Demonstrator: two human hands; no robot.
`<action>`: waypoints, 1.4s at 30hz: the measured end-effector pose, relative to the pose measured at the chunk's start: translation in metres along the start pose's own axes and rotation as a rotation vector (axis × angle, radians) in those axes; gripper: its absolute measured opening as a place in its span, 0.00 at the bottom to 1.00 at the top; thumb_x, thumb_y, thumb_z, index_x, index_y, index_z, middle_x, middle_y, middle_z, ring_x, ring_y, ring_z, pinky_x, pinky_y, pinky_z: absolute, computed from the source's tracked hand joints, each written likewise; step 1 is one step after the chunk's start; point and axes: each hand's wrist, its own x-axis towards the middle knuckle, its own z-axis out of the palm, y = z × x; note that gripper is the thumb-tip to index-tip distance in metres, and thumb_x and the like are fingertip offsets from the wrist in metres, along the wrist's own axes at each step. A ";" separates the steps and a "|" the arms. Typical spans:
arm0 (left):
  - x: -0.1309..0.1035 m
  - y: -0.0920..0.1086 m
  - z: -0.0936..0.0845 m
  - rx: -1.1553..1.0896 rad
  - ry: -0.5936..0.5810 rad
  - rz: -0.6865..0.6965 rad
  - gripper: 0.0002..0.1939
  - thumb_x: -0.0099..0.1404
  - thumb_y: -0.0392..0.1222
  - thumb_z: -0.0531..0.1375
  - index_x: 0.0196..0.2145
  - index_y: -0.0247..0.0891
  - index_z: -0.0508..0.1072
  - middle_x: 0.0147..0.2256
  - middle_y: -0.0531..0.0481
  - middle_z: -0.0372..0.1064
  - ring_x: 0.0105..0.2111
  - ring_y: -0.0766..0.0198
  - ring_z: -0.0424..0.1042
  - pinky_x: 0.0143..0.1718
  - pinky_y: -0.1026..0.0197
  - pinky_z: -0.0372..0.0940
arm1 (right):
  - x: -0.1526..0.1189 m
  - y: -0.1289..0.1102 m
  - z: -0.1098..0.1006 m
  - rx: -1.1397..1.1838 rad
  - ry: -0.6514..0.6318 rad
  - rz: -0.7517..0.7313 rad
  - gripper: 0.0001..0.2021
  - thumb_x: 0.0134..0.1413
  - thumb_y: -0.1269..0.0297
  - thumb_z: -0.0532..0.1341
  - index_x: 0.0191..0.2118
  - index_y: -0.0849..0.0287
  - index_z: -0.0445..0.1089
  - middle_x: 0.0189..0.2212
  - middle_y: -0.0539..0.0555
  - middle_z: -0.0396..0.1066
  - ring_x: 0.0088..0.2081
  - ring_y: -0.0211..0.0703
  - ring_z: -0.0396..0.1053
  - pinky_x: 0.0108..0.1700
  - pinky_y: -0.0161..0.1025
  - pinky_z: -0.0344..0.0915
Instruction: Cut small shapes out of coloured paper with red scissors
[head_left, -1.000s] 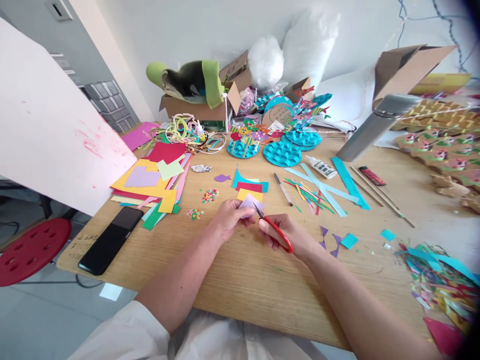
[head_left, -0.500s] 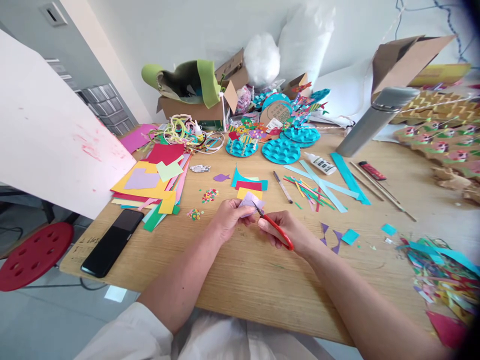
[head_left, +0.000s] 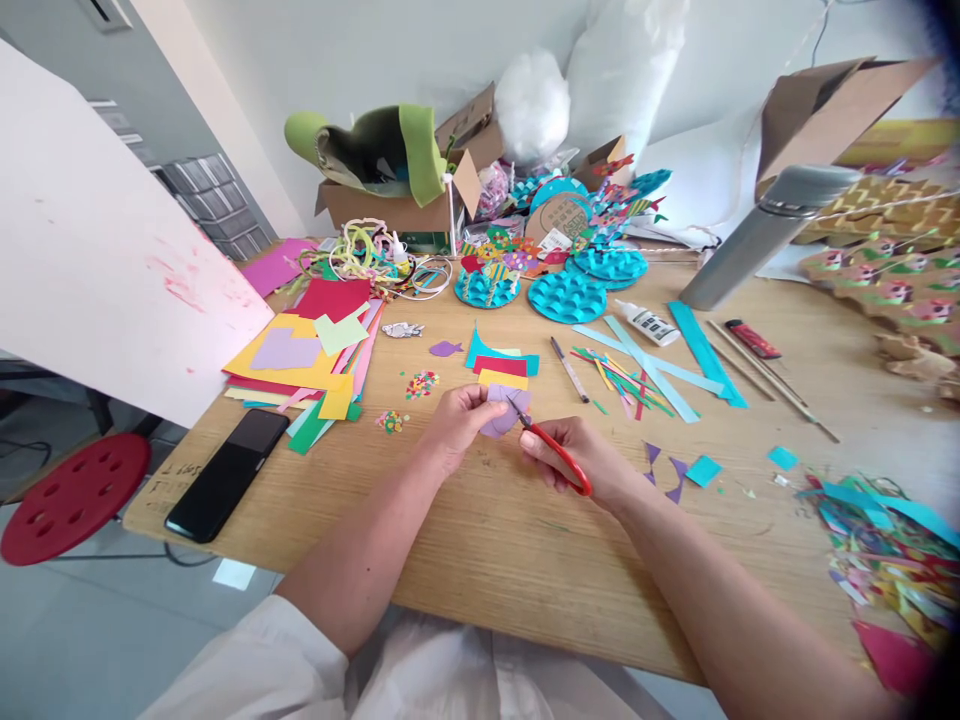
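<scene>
Between the thumb and fingers of my left hand (head_left: 459, 425) is a small piece of light purple paper (head_left: 498, 420). My right hand (head_left: 566, 450) grips red-handled scissors (head_left: 559, 455), whose blade tips lie at the upper right part of the purple paper. Just beyond the hands are yellow, red and blue paper pieces (head_left: 501, 366). A purple paper fish (head_left: 445, 349) lies left of them, and a grey-and-white fish cutout (head_left: 403, 330) farther left. Small heaps of coloured paper dots (head_left: 421, 384) are near my left hand. Purple scraps (head_left: 677, 478) lie right of my right hand.
A black phone (head_left: 227, 474) and stacked coloured paper (head_left: 300, 350) are at the left. A pen (head_left: 570, 370), glue bottle (head_left: 646, 324), paper strips (head_left: 622, 385) and grey flask (head_left: 766, 240) stand or lie to the right. Blue-painted crafts (head_left: 568, 297) are behind; scraps (head_left: 885, 560) pile at the right edge.
The purple paper has turned in my left hand and shows more of its surface, hanging lower. The scissors stay at its right side. The view has shifted slightly.
</scene>
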 end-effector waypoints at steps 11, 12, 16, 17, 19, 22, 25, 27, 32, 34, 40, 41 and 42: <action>-0.002 0.002 -0.001 -0.030 -0.065 -0.068 0.12 0.46 0.44 0.68 0.27 0.33 0.77 0.27 0.46 0.74 0.28 0.64 0.71 0.35 0.60 0.65 | -0.001 0.002 -0.003 0.074 -0.054 0.005 0.26 0.44 0.39 0.65 0.22 0.62 0.69 0.11 0.47 0.63 0.13 0.31 0.57 0.16 0.30 0.50; -0.002 0.002 -0.001 -0.033 -0.070 -0.070 0.13 0.46 0.44 0.68 0.27 0.33 0.77 0.27 0.46 0.74 0.28 0.64 0.71 0.35 0.60 0.65 | -0.001 0.003 -0.003 0.082 -0.059 0.005 0.26 0.44 0.39 0.65 0.23 0.62 0.69 0.11 0.47 0.63 0.13 0.31 0.57 0.16 0.30 0.50; -0.003 0.003 0.000 -0.044 -0.092 -0.084 0.13 0.45 0.44 0.68 0.28 0.32 0.78 0.28 0.45 0.75 0.29 0.63 0.72 0.36 0.60 0.65 | -0.001 0.005 -0.002 0.101 -0.075 -0.006 0.28 0.45 0.37 0.64 0.24 0.63 0.70 0.12 0.48 0.64 0.13 0.31 0.58 0.16 0.30 0.50; -0.003 0.003 0.000 -0.048 -0.098 -0.087 0.14 0.45 0.44 0.68 0.28 0.32 0.78 0.28 0.45 0.75 0.29 0.63 0.72 0.36 0.60 0.65 | -0.001 0.005 -0.002 0.103 -0.077 -0.009 0.28 0.45 0.37 0.64 0.24 0.63 0.70 0.12 0.49 0.64 0.13 0.31 0.58 0.16 0.30 0.50; -0.003 0.003 0.000 -0.056 -0.103 -0.093 0.14 0.44 0.44 0.69 0.28 0.32 0.78 0.28 0.44 0.75 0.30 0.63 0.72 0.37 0.60 0.65 | -0.001 0.006 -0.002 0.106 -0.074 -0.018 0.28 0.46 0.37 0.63 0.24 0.63 0.70 0.12 0.48 0.64 0.13 0.31 0.57 0.16 0.30 0.49; -0.003 0.002 0.000 -0.069 -0.097 -0.100 0.15 0.43 0.44 0.69 0.28 0.31 0.78 0.27 0.44 0.75 0.29 0.63 0.72 0.37 0.60 0.65 | -0.001 0.006 -0.002 0.102 -0.066 -0.028 0.27 0.46 0.37 0.63 0.24 0.63 0.69 0.12 0.48 0.64 0.14 0.32 0.58 0.17 0.30 0.50; -0.003 0.003 0.000 -0.078 -0.093 -0.107 0.16 0.42 0.45 0.69 0.28 0.31 0.78 0.27 0.44 0.74 0.29 0.63 0.71 0.35 0.60 0.65 | -0.002 0.006 -0.002 0.084 -0.062 -0.026 0.27 0.47 0.37 0.63 0.25 0.63 0.70 0.13 0.49 0.64 0.14 0.32 0.59 0.17 0.31 0.50; -0.003 0.003 0.000 -0.081 -0.093 -0.110 0.16 0.42 0.45 0.70 0.27 0.31 0.78 0.27 0.44 0.74 0.29 0.63 0.71 0.35 0.60 0.65 | -0.002 0.005 -0.002 0.074 -0.061 -0.023 0.27 0.47 0.37 0.63 0.25 0.63 0.69 0.13 0.49 0.64 0.14 0.33 0.59 0.17 0.31 0.49; -0.003 0.003 0.000 -0.073 -0.095 -0.111 0.15 0.43 0.45 0.69 0.27 0.31 0.77 0.27 0.44 0.74 0.27 0.64 0.71 0.35 0.59 0.65 | -0.001 0.005 -0.002 0.059 -0.053 -0.017 0.28 0.44 0.36 0.63 0.24 0.62 0.69 0.12 0.48 0.63 0.14 0.33 0.57 0.16 0.31 0.49; -0.003 0.002 0.000 -0.073 -0.092 -0.112 0.15 0.43 0.45 0.69 0.26 0.31 0.77 0.27 0.44 0.74 0.27 0.64 0.70 0.36 0.58 0.66 | -0.001 0.004 -0.002 0.059 -0.045 -0.009 0.28 0.43 0.35 0.63 0.23 0.61 0.69 0.11 0.48 0.62 0.13 0.33 0.57 0.16 0.31 0.48; -0.003 0.003 0.000 -0.074 -0.099 -0.102 0.15 0.43 0.45 0.69 0.28 0.31 0.77 0.28 0.45 0.74 0.28 0.64 0.71 0.36 0.58 0.66 | -0.003 -0.001 0.000 0.063 -0.021 0.020 0.28 0.41 0.35 0.64 0.23 0.61 0.68 0.11 0.47 0.61 0.13 0.32 0.56 0.16 0.31 0.48; -0.004 0.003 0.000 -0.075 -0.099 -0.098 0.15 0.44 0.45 0.69 0.27 0.32 0.76 0.28 0.44 0.74 0.28 0.63 0.71 0.36 0.58 0.66 | -0.003 -0.001 0.000 0.062 -0.021 0.021 0.28 0.41 0.35 0.64 0.23 0.61 0.68 0.11 0.47 0.61 0.13 0.32 0.56 0.16 0.31 0.48; -0.003 0.003 0.000 -0.076 -0.094 -0.095 0.15 0.45 0.45 0.68 0.27 0.32 0.76 0.28 0.44 0.74 0.28 0.63 0.71 0.36 0.58 0.66 | -0.003 0.000 0.000 0.061 -0.022 0.019 0.28 0.41 0.35 0.64 0.23 0.61 0.68 0.11 0.47 0.61 0.13 0.33 0.56 0.16 0.31 0.48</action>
